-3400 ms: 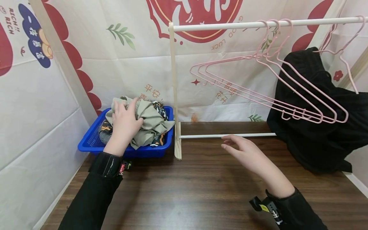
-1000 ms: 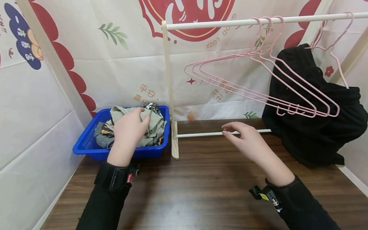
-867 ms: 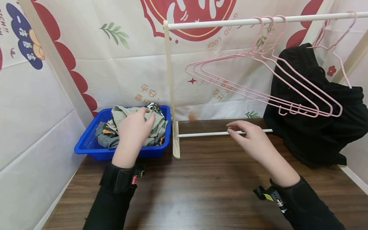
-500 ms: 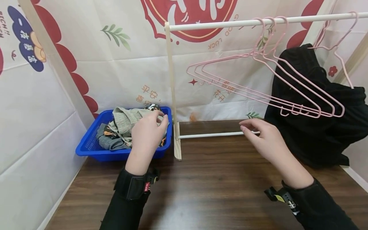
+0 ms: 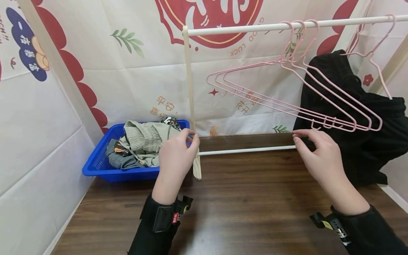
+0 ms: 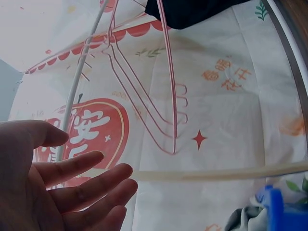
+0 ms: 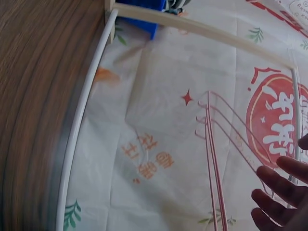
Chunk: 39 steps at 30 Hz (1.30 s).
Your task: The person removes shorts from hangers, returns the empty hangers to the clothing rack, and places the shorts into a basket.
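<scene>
One black garment (image 5: 357,117) hangs on the rack (image 5: 242,26); three hangers (image 5: 287,102) bare, basket (image 5: 95,166) full. Left hand (image 5: 176,156) and right hand (image 5: 318,157) open, empty.

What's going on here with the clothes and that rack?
A person stands at a wooden table with both hands free. The left hand hovers open by the rack's wooden post, just right of a blue basket heaped with crumpled clothes. The right hand is open too, reaching near the lower ends of three bare pink hangers on the white rail. A black garment already hangs at the right end. Neither hand holds anything.
</scene>
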{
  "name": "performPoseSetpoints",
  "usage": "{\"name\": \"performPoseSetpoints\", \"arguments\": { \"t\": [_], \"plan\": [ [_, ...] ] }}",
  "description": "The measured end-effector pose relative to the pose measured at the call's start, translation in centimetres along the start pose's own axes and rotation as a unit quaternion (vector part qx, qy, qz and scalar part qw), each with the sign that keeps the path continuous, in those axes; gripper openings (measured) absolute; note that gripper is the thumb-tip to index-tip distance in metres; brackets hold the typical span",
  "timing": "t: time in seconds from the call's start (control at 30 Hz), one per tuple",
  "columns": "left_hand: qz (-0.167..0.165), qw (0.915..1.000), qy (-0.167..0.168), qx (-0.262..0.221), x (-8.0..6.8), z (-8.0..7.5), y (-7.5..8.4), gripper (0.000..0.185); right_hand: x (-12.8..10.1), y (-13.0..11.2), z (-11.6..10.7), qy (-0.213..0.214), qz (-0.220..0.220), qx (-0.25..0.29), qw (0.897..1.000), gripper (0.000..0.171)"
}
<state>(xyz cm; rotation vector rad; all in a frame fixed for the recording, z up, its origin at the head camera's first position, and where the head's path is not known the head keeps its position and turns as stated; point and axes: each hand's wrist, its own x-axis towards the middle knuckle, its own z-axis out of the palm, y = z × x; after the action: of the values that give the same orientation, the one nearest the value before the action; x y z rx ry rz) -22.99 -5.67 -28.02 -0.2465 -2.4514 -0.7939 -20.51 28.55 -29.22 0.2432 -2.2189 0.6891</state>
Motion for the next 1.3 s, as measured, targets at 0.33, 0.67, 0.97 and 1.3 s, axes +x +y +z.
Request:
{"name": "performPoseSetpoints", "arguments": {
  "t": [0.33,0.67,0.97,1.3],
  "plan": [
    [0.062,0.9966,0.047,-0.026,-1.5,1.1,0.5,0.021,0.1,1.7,-1.6,0.071,-0.02,-0.008,0.997,0.021],
    [0.145,0.9884,0.038,-0.023,-2.2,1.6,1.5,0.015,0.6,3.7,-3.0,0.136,-0.031,-0.032,0.99,0.031],
    [0.162,0.9868,0.007,-0.006,-2.6,2.2,1.9,0.016,1.4,5.4,-4.9,0.101,0.003,-0.115,0.988,0.046],
    [0.171,0.9853,0.0,0.002,-2.5,2.5,1.9,0.017,3.2,6.6,-6.6,0.081,0.062,-0.15,0.983,0.058]
  ]
}}
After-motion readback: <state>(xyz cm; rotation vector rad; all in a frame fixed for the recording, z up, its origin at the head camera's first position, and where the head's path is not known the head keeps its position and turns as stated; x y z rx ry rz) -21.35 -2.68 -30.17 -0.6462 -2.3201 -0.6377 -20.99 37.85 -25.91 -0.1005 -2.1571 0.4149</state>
